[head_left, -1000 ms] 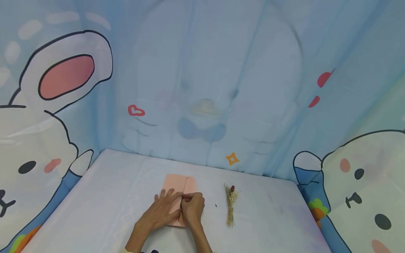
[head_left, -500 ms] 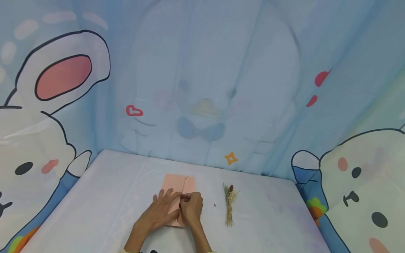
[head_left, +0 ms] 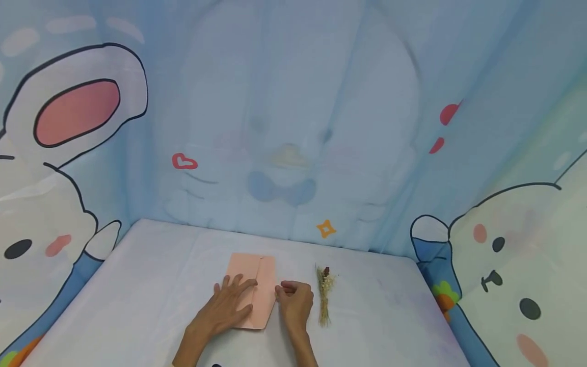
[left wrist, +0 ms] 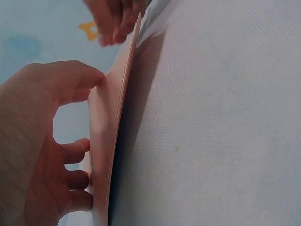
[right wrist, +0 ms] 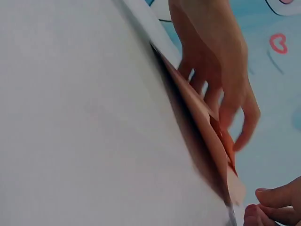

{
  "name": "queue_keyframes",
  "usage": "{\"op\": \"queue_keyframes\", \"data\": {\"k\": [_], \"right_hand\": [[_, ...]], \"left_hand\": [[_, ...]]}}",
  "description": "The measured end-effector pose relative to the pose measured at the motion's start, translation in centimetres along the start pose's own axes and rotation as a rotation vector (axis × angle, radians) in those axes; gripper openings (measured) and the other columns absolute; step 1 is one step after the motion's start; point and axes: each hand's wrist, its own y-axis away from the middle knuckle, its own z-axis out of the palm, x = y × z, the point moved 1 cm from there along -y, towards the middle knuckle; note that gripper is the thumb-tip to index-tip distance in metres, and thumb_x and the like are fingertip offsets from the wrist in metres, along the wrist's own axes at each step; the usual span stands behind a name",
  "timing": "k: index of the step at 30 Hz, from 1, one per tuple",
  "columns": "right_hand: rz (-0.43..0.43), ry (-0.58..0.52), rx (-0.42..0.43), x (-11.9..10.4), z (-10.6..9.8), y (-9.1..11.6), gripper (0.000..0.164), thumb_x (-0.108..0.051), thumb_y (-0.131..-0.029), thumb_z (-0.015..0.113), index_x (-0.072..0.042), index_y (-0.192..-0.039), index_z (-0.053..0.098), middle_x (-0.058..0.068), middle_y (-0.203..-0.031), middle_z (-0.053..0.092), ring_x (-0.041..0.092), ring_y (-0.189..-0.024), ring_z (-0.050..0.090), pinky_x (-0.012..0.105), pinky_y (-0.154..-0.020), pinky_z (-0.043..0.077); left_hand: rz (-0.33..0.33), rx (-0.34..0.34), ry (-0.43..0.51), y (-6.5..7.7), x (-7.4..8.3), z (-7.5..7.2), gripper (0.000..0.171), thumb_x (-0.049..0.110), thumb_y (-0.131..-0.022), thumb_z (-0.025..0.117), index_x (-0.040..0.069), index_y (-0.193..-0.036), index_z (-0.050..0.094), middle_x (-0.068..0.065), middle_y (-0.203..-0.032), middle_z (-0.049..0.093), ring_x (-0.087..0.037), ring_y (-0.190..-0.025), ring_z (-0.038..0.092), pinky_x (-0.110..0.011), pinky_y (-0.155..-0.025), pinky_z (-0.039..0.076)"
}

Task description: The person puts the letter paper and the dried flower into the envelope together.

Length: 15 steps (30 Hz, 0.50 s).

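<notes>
Paper (head_left: pixel 266 288) Folded Lengthwise; Seam Not Fully Flat

The folded pink paper lies flat on the near-middle part of the counter (head_left: pixel 376 306), to the left of the dried flower bunch (head_left: pixel 324 295). The left hand (head_left: pixel 227 305) rests on its left panel, fingers spread and nearly straight, gripping nothing. The right hand (head_left: pixel 295 300) is at the right edge, fingers curled with the thumb and fingertips drawn together. No item is visible between them; contact with the edge cannot be confirmed.

Progress, by judgement: the side panels are folded inward and meet along a lengthwise seam. The right wrist view shows a gap at this seam, so pressing or fastening appears incomplete. No fastener can be made out.

Surroundings: the flower bunch, with one dark red bloom, lies just right of the right hand, apart from the paper. Keep the right hand's outward travel short to avoid striking it. A dark object (head_left: pixel 216 365) shows at the near edge, too cropped to identify. A printed cartoon curtain (head_left: pixel 293 76) hangs beyond the far edge and obstructs nothing.
</notes>
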Motion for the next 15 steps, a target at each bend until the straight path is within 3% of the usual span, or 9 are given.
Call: {"op": "queue_keyframes", "data": {"k": [8,15], "right_hand": [[0.007,0.084,0.183,2.1,-3.7,-1.6,0.011,-0.002,-0.083,0.092,0.000,-0.092,0.085,0.011,-0.077,0.079,0.019,-0.064,0.073,0.030,-0.064,0.055],[0.014,0.170,0.340,3.8,-6.5,-2.8,0.023,-0.001,-0.081,0.093,0.003,-0.101,0.084,0.017,-0.083,0.081,0.031,-0.069,0.076,0.040,-0.070,0.053]], "left_hand": [[-0.012,-0.013,0.028,0.1,-0.1,0.0,0.056,0.037,-0.107,0.065,0.023,-0.159,0.055,-0.028,-0.174,0.037,-0.064,-0.162,0.019,-0.081,-0.129,0.015],[-0.018,-0.036,0.054,0.6,-0.2,0.1,0.059,0.040,-0.108,0.062,0.022,-0.163,0.050,-0.027,-0.177,0.032,-0.061,-0.165,0.013,-0.078,-0.132,0.009]]}}
